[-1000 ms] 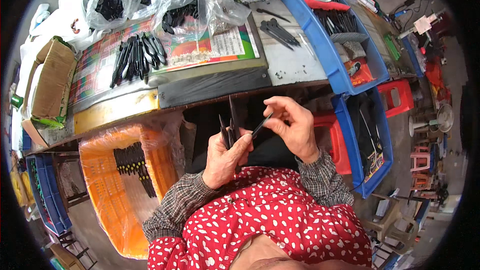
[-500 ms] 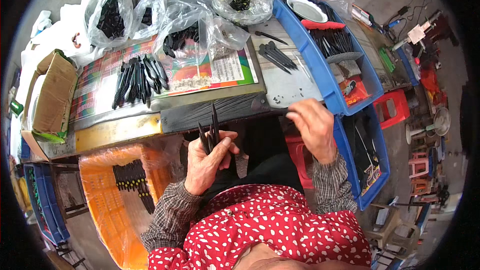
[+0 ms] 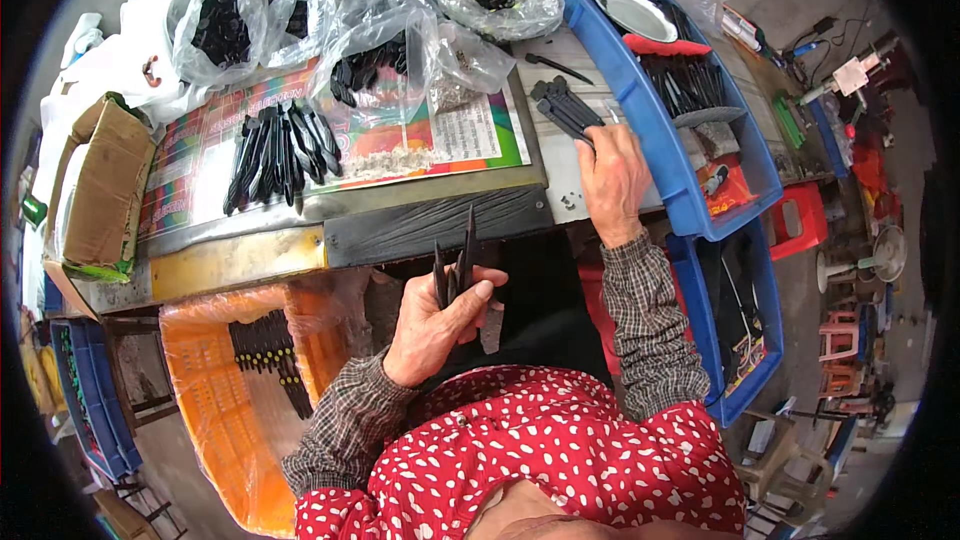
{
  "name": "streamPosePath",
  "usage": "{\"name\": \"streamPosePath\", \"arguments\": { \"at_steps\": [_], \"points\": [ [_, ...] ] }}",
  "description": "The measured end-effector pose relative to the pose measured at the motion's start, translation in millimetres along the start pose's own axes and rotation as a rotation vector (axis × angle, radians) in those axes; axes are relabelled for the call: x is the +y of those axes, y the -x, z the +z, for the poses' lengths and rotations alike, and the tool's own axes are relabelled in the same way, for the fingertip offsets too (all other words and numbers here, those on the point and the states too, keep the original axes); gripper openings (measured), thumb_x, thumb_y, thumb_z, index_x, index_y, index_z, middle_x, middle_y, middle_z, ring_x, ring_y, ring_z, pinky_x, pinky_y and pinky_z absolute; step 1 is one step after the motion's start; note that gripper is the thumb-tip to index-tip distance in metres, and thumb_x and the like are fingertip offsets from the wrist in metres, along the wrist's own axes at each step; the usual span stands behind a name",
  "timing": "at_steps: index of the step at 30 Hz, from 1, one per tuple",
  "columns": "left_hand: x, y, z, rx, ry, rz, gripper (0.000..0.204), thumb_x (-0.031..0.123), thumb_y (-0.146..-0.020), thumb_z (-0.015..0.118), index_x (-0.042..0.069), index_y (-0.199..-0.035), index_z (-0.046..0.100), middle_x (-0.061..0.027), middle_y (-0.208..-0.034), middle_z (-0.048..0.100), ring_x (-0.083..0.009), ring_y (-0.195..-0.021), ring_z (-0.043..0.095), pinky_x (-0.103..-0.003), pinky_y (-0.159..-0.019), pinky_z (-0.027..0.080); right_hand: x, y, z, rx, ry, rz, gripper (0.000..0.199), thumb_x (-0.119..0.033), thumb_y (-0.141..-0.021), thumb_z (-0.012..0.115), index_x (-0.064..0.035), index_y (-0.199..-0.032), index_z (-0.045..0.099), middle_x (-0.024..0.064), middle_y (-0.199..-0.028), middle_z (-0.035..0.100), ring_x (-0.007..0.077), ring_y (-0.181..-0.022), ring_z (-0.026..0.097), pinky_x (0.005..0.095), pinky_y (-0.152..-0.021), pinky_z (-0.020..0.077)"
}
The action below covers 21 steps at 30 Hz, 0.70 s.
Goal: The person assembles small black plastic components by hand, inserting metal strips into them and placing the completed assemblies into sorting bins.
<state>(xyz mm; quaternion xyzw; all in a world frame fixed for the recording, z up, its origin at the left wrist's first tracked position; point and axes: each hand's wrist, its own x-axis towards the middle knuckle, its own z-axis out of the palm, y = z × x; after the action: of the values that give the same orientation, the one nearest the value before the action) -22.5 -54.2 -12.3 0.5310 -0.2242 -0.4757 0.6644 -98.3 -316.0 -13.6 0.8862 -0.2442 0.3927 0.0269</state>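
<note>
My left hand, in front of the table edge, is closed around a few slender black pointed pieces whose tips stick up past the thumb. Over the pale board at the table's right, my right hand has its fingers drawn together at the near ends of a small fan of flat black pieces. Whatever is between those fingertips is hidden. A thin whitish rod shows just beyond the fingers, partly covered by them. One more black piece lies alone behind the fan.
A blue bin holding black pieces and a white oval dish stands right of my right hand. Left on the table are a pile of black pieces, clear plastic bags and a cardboard box. An orange crate stands below.
My right hand has moved forward from the table's edge to the black pieces on the pale board. My left hand still grips its black pieces, now slightly further right in view.
</note>
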Motion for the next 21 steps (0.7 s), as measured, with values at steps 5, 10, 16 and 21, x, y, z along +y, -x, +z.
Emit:
{"name": "streamPosePath", "arguments": {
  "at_steps": [5,10,16,21],
  "points": [
    [-2.3,-1.9,1.5,-0.083,0.07,-0.021,0.022,0.016,-0.096,0.059,-0.001,-0.108,0.066,0.0026,-0.061,0.049,-0.0046,-0.05,0.039,-0.021,-0.045,0.03,-44.0,8.1,-46.7,-0.273,-0.624,0.086,0.023,-0.007,-0.079,0.071,0.0002,-0.1,0.066,0.0097,-0.089,0.06,0.0218,-0.075,0.061,0.0317,-0.065,0.05],
    [-5.2,-2.2,6.5,-0.168,0.024,-0.086,0.02,0.014,-0.096,0.059,-0.001,-0.108,0.065,0.0027,-0.064,0.053,-0.0031,-0.051,0.041,-0.02,-0.045,0.032,-68.9,35.0,-59.4,-0.619,-1.411,0.44,0.018,-0.004,-0.087,0.067,0.0037,-0.104,0.066,-0.0003,-0.084,0.062,0.0045,-0.07,0.055,0.0178,-0.061,0.0457],
    [-12.4,7.6,11.8,-0.186,0.032,-0.09,0.021,0.014,-0.095,0.06,-0.001,-0.109,0.065,0.0017,-0.064,0.054,-0.0023,-0.051,0.043,-0.018,-0.046,0.032,-63.0,44.3,-67.8,-0.68,-1.548,0.506,0.012,-0.005,-0.089,0.066,0.0033,-0.096,0.067,0.0007,-0.075,0.062,0.004,-0.06,0.054,0.0173,-0.052,0.0424],
    [-19.4,14.8,12.9,-0.116,0.118,-0.029,0.022,0.016,-0.095,0.062,-0.001,-0.109,0.065,0.0005,-0.066,0.057,-0.0019,-0.051,0.043,-0.018,-0.044,0.031,-59.5,60.0,-68.0,-0.624,-1.611,0.582,0.01,-0.007,-0.088,0.068,0.0025,-0.091,0.066,0.0019,-0.069,0.061,0.0062,-0.052,0.054,0.0176,-0.045,0.0391]
  ]
}}
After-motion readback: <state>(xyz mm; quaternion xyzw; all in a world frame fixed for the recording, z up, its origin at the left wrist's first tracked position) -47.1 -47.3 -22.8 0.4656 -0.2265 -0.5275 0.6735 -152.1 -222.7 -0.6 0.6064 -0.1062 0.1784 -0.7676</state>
